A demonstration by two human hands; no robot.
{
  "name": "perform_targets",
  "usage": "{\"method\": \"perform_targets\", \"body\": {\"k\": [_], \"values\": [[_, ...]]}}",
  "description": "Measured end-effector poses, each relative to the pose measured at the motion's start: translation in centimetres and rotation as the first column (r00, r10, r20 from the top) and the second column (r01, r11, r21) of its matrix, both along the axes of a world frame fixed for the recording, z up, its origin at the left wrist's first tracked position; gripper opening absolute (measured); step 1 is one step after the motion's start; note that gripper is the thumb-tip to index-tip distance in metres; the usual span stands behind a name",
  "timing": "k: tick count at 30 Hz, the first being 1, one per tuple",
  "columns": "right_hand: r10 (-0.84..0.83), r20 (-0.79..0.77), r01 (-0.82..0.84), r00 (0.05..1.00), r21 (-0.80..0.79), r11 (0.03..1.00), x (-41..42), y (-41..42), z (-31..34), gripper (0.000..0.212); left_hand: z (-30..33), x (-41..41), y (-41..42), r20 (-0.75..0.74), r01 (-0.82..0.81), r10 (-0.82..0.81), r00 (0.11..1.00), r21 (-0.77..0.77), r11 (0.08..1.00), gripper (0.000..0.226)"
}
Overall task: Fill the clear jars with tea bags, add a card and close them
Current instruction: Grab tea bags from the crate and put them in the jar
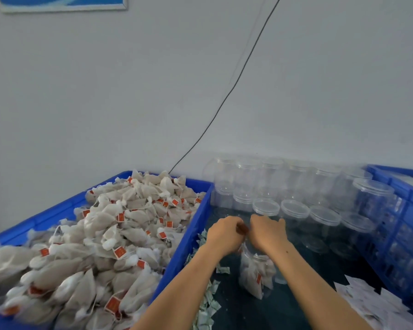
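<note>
1. Both of the person's hands meet near the middle of the view, over a dark work surface (284, 310), just short of the rows of empty jars

2. The left hand (224, 233) has its fingers curled in, and something small and reddish-brown (242, 228) shows between it and the right hand; it is too blurred to say what it is or which hand grips it

3. The right hand (268, 231) is curled too, knuckles up; whether it pinches anything I cannot tell

4. Right below the hands, toward 6 o'clock, a clear jar (256, 272) lies tilted between the two forearms, packed with tea bags, one red tag showing through its wall

5. At 9 o'clock a blue crate (191, 232) is heaped with loose tea bags (110, 234), each with a string and red tag

6. From 12 to 2 o'clock stand the empty clear jars (293, 210), stacked in rows against the wall

7. Small pale sachets (208, 306) are scattered along the crate's near side at 6 o'clock

8. White cards (372, 303) lie in a loose pile at 4 o'clock

9. A second blue crate (405, 210) holding more jars sits at 3 o'clock
</note>
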State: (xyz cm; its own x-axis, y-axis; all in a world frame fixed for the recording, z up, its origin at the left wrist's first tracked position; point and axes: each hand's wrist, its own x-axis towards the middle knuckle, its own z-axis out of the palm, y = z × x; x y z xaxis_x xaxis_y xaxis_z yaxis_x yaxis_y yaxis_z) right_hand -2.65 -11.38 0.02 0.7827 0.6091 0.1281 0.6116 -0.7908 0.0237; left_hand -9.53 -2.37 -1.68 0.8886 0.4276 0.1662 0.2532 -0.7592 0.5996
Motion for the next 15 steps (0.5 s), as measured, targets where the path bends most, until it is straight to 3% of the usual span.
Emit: {"method": "perform_targets", "body": {"k": [2, 4, 6, 8, 11, 15], "values": [[0.042, 0.097, -0.061, 0.994, 0.207, 0.976, -0.6, 1.4, 0.6, 0.018, 0.6, -0.5, 1.5, 0.035, -0.093, 0.091, 0.995, 0.044, 0.995, 0.025], [0.147, 0.091, -0.172, 0.985, 0.394, 0.903, -1.1, 3.0, 0.7, 0.020, 0.9, -1.5, 3.9, 0.082, -0.188, 0.184, 0.979, 0.042, 0.981, 0.025], [0.319, -0.011, -0.260, 0.948, 0.552, 0.792, -2.1, 4.4, 0.5, 0.026, 0.5, -2.8, 6.4, 0.072, -0.301, 0.297, 0.952, 0.047, 0.952, 0.025], [0.513, -0.207, -0.239, 0.833, 0.703, 0.670, -3.3, 5.9, 0.0, 0.032, -0.4, -4.1, 8.9, 0.023, -0.420, 0.421, 0.907, 0.120, 0.900, 0.020], [0.638, -0.352, -0.173, 0.685, 0.773, 0.611, -4.5, 7.8, -1.3, 0.040, -1.9, -5.8, 12.0, -0.159, -0.483, 0.517, 0.841, 0.209, 0.850, 0.023], [0.628, -0.420, -0.163, 0.655, 0.733, 0.660, -4.9, 9.8, -3.6, 0.042, -3.3, -6.6, 13.8, -0.317, -0.413, 0.511, 0.799, 0.329, 0.849, 0.031]]}}
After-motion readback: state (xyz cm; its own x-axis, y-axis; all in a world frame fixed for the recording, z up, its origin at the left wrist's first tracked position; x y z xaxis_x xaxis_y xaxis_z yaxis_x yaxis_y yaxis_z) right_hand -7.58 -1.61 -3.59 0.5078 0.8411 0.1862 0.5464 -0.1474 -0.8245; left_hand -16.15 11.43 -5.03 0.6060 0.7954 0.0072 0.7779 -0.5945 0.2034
